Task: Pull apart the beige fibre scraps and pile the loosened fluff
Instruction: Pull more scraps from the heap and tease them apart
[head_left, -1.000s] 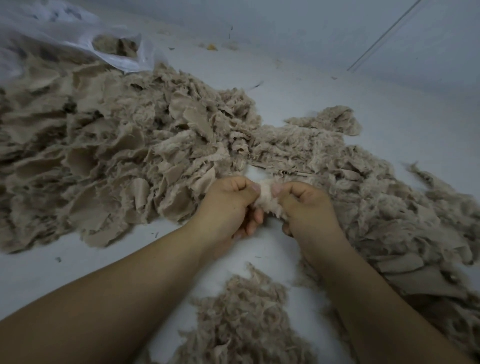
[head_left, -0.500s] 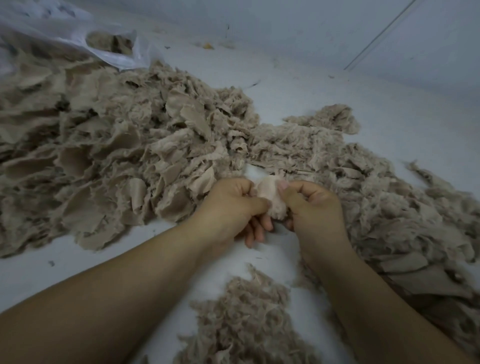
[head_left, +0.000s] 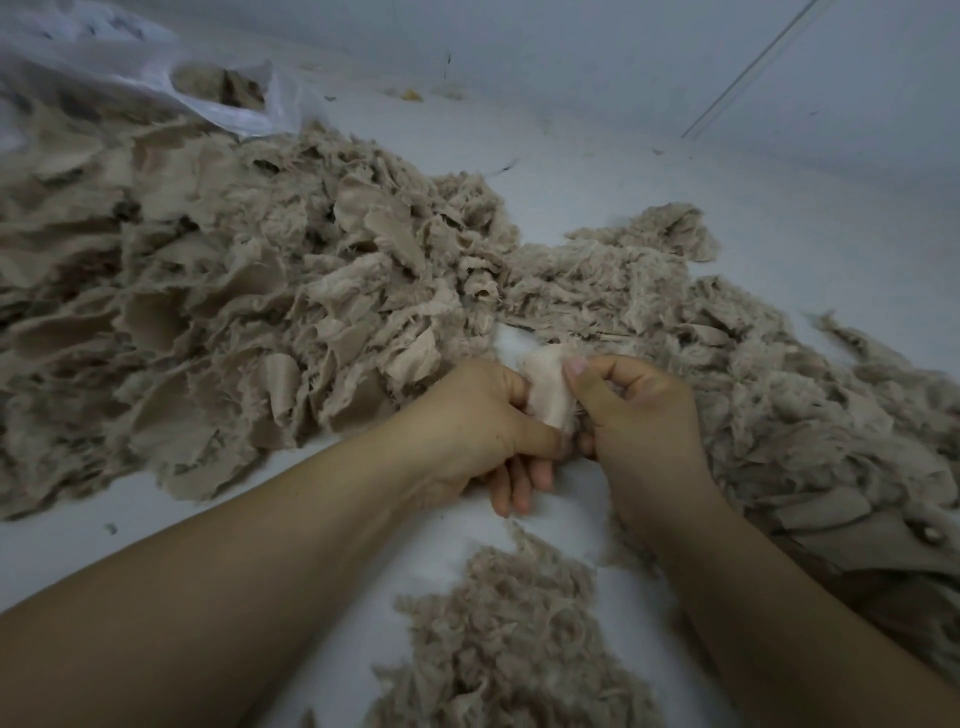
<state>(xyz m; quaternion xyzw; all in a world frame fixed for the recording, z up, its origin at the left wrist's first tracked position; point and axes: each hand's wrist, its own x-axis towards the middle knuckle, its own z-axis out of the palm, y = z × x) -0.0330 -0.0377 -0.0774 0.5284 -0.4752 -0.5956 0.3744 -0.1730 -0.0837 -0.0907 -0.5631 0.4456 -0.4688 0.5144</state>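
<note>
I hold one beige scrap (head_left: 546, 392) between both hands at the centre of the frame. My left hand (head_left: 475, 423) grips its left edge, thumb laid across the lower part of the piece and the fingers (head_left: 511, 486) curled beneath it. My right hand (head_left: 636, 415) pinches the right edge, thumb tip pressed against the cloth near its top and the other fingers folded in behind. The scrap stands roughly upright between the two hands, pale and smooth on the side facing me.

The heap of fibre scraps (head_left: 218, 312) fills the left and middle of the frame on the white table (head_left: 597, 171), its nearest pieces just beside my left knuckles. More torn material (head_left: 810, 415) spreads along the right side, behind and beside my right hand. The pile of loosened fluff (head_left: 514, 639) lies at the lower centre, between my forearms. A clear plastic bag (head_left: 156, 67) with some scraps inside sits at the upper left.
</note>
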